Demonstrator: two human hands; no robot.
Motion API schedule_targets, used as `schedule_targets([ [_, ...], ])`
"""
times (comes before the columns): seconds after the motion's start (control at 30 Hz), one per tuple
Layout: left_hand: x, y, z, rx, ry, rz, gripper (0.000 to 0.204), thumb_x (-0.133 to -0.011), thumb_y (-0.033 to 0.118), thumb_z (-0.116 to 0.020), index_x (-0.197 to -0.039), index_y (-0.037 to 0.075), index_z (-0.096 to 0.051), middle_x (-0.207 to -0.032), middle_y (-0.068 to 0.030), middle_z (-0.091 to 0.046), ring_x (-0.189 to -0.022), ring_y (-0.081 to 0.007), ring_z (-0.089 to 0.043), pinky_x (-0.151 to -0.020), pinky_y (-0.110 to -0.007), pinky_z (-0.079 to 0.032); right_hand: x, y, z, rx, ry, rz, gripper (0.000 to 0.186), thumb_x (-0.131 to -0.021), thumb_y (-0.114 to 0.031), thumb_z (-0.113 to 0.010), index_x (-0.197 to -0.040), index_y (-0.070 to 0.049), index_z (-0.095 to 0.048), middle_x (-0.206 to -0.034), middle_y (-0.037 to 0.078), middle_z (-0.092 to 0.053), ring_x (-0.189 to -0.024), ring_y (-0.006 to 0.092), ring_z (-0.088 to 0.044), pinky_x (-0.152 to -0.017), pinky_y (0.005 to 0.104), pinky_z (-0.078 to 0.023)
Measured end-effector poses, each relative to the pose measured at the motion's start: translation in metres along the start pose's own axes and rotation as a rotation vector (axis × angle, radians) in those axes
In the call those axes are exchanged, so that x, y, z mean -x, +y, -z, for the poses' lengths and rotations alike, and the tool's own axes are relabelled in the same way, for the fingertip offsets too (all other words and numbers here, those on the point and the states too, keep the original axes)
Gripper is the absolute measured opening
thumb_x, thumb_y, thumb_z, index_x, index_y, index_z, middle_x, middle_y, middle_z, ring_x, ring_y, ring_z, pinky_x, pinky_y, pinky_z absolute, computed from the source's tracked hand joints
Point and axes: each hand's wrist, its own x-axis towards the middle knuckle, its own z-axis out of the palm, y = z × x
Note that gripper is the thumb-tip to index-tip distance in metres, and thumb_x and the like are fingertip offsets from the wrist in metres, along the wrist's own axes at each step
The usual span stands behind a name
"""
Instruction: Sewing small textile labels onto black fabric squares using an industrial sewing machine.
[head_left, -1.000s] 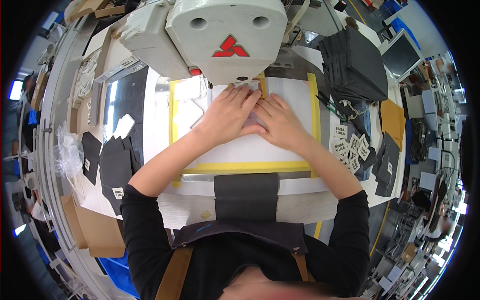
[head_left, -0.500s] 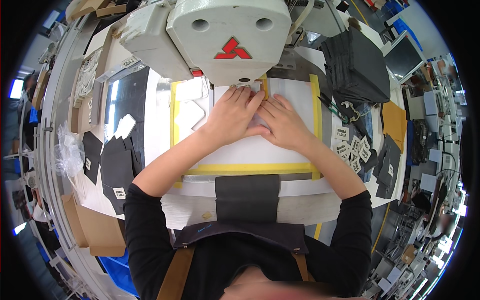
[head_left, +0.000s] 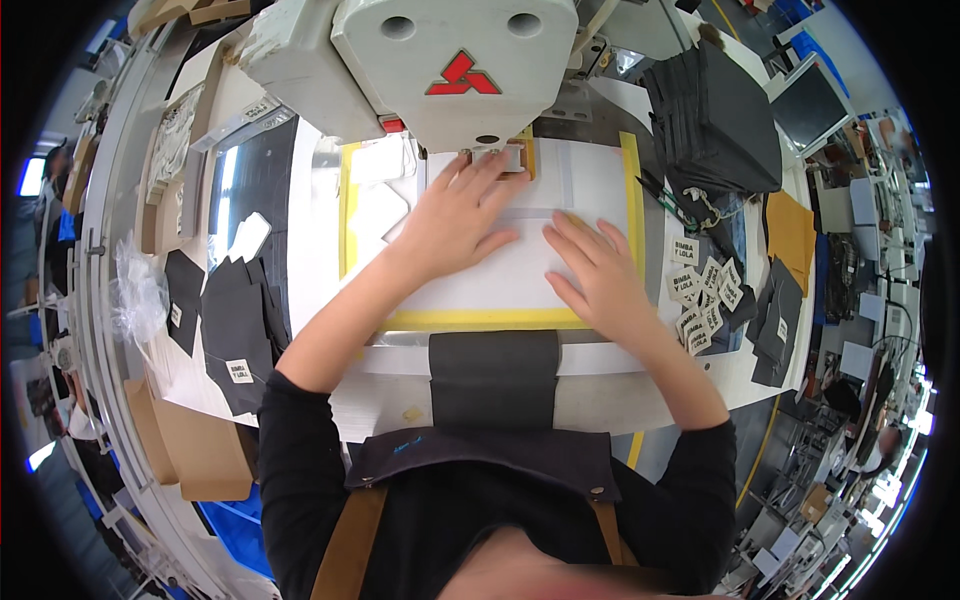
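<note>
My left hand [head_left: 452,222] lies with its fingers stretched out at a small metal frame with an amber edge [head_left: 528,160] beneath the white machine head [head_left: 450,40]; what is under the fingertips is hidden. My right hand [head_left: 595,275] is open, fingers apart, lower and to the right over the white sheet [head_left: 470,293], with nothing visible in it. Yellow tape [head_left: 470,319] borders the sheet. White card pieces [head_left: 378,215] lie at its left, and a dark grey flap [head_left: 492,380] hangs over the front edge.
Black pieces [head_left: 230,330] and a clear plastic bag [head_left: 140,300] lie left. At right are a stack of black pieces [head_left: 710,120], scissors [head_left: 668,210], white labels [head_left: 685,280] and a brown envelope [head_left: 788,240]. A monitor [head_left: 805,110] stands behind, an open carton [head_left: 205,455] lower left.
My right hand has pulled away from my left hand, moving right and down, its fingers now more spread. My left hand has shifted slightly and stays by the frame under the machine head.
</note>
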Motion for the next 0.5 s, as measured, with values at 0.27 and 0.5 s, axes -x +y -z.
schedule_targets([
  [0.27,0.062,0.087,0.037,0.462,-0.267,0.240,0.059,-0.075,0.020,-0.077,-0.129,0.009,-0.056,-0.120,-0.0095,-0.056,-0.110,-0.0280,-0.053,-0.092,-0.038,-0.040,0.078,-0.055,-0.005,-0.116,0.036,-0.262,0.054,-0.080,-0.036,-0.072,-0.125,-0.007,-0.062,-0.138,0.009,-0.052,-0.124,0.0224,-0.049,-0.102,0.0421,-0.026],
  [0.5,0.066,0.083,0.034,0.367,-0.185,0.223,0.056,-0.076,0.024,-0.077,-0.125,0.007,-0.056,-0.121,-0.0103,-0.056,-0.110,-0.0281,-0.053,-0.091,-0.039,-0.041,0.072,-0.057,-0.008,-0.130,0.073,-0.274,0.054,-0.081,-0.039,-0.071,-0.126,-0.009,-0.061,-0.142,0.007,-0.048,-0.127,0.0224,-0.045,-0.102,0.0418,-0.025],
])
